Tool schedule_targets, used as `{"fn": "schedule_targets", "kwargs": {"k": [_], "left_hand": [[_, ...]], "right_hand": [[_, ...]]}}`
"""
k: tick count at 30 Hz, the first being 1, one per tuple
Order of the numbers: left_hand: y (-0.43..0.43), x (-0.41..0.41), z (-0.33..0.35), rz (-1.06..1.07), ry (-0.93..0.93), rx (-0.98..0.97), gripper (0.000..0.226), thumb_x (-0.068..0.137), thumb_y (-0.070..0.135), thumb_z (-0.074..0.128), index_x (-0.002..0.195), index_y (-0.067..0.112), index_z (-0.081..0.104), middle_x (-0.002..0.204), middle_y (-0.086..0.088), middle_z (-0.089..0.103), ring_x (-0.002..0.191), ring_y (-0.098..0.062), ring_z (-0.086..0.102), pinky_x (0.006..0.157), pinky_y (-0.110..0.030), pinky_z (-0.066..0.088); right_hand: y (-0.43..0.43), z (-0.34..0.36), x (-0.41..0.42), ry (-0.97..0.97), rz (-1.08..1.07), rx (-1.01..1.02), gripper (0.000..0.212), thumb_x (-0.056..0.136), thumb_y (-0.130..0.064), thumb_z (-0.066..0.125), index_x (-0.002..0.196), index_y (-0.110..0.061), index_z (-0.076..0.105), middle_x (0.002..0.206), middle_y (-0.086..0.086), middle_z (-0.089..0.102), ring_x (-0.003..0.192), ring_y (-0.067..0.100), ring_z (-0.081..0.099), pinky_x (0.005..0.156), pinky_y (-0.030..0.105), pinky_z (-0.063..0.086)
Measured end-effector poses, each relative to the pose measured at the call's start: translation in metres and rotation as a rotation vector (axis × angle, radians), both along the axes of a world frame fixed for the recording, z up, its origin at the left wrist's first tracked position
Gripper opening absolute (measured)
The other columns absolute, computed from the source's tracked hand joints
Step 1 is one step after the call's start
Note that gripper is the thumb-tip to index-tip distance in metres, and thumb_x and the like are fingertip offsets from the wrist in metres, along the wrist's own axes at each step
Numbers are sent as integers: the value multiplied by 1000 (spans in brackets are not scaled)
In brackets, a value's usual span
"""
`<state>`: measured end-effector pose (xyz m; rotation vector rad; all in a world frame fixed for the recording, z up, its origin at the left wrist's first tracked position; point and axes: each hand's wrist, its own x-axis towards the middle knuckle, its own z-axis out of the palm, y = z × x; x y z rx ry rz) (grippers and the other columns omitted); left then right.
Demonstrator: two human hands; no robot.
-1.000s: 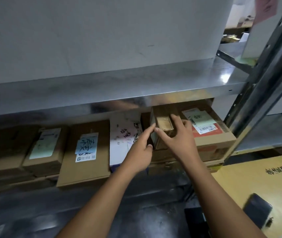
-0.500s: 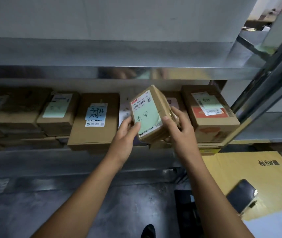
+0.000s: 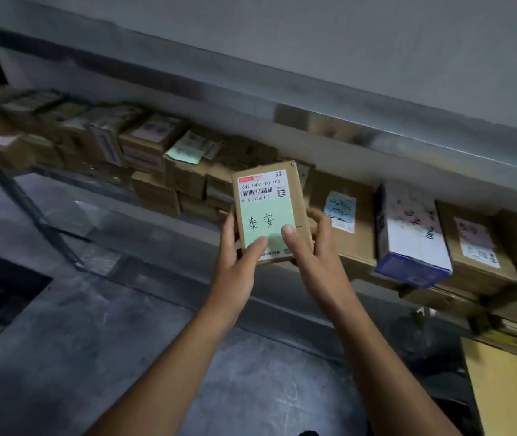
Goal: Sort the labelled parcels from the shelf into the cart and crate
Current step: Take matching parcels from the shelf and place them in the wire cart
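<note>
One parcel [image 3: 266, 212] clasped by left hand [image 3: 235, 265] and right hand [image 3: 315, 259]. Many boxes [image 3: 348, 221] crowd the shelf [image 3: 162, 221]; cart, crate unseen. Barely started.

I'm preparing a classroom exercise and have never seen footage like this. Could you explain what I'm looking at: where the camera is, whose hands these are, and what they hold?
There is no machine here. A person wears a wide-angle camera on the head, looking forward and down, so you see their own bare arms. The left hand and right hand together hold a small cardboard parcel upright, with both thumbs pressed on its front. Its green label carries handwritten characters below a barcode. Behind it, a metal shelf rack holds rows of other cardboard parcels, among them a white and blue box. Below is a grey floor.
</note>
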<state>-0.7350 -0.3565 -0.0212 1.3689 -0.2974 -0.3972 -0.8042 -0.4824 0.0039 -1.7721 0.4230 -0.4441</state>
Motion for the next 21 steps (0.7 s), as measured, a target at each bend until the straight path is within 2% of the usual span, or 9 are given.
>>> {"fn": "schedule_targets", "kwargs": {"k": [3, 7, 11, 17, 19, 21], "left_hand": [[62, 28, 0, 74, -40, -10, 65, 100, 24, 64, 151, 48, 33, 131, 18, 66, 118, -2, 65, 87, -22, 55], [141, 60, 5, 171, -47, -12, 68, 103, 12, 59, 154, 46, 28, 137, 15, 62, 116, 4, 63, 83, -14, 54], [200, 85, 9, 302, -47, -40, 63, 102, 11, 59, 145, 51, 35, 135, 14, 64, 116, 0, 65, 87, -21, 57], [256, 122, 2, 460, -10, -83, 61, 102, 27, 63, 152, 47, 35, 137, 13, 63, 118, -1, 64, 87, -18, 54], [273, 139, -3, 525, 5, -87, 68, 97, 33, 68, 155, 43, 34, 140, 13, 62, 121, -2, 63, 91, -20, 55], [291, 158, -8, 587, 15, -83, 70, 95, 34, 68, 156, 43, 34, 142, 14, 61, 124, -3, 62, 95, -24, 55]], "right_hand": [[55, -8, 40, -26, 73, -30, 74, 89, -65, 62, 151, -41, 30, 140, -18, 57, 126, 2, 59, 100, 41, 57], [124, -10, 87, -38, 210, -64, 81, 89, -66, 58, 158, -47, 20, 152, -15, 49, 133, 6, 55, 106, 47, 53], [177, -8, 133, -55, 319, -128, 75, 91, -67, 57, 154, -59, 18, 159, -15, 41, 142, 13, 47, 112, 53, 45], [229, -8, 197, -46, 443, -186, 74, 92, -65, 57, 157, -51, 23, 158, -14, 43, 144, 14, 45, 113, 55, 43], [246, -12, 222, -42, 501, -190, 74, 93, -64, 56, 157, -50, 23, 157, -14, 43, 144, 16, 45, 113, 56, 42], [269, -15, 248, -51, 562, -193, 71, 94, -61, 56, 156, -51, 25, 155, -24, 41, 145, 12, 42, 115, 53, 41]]}}
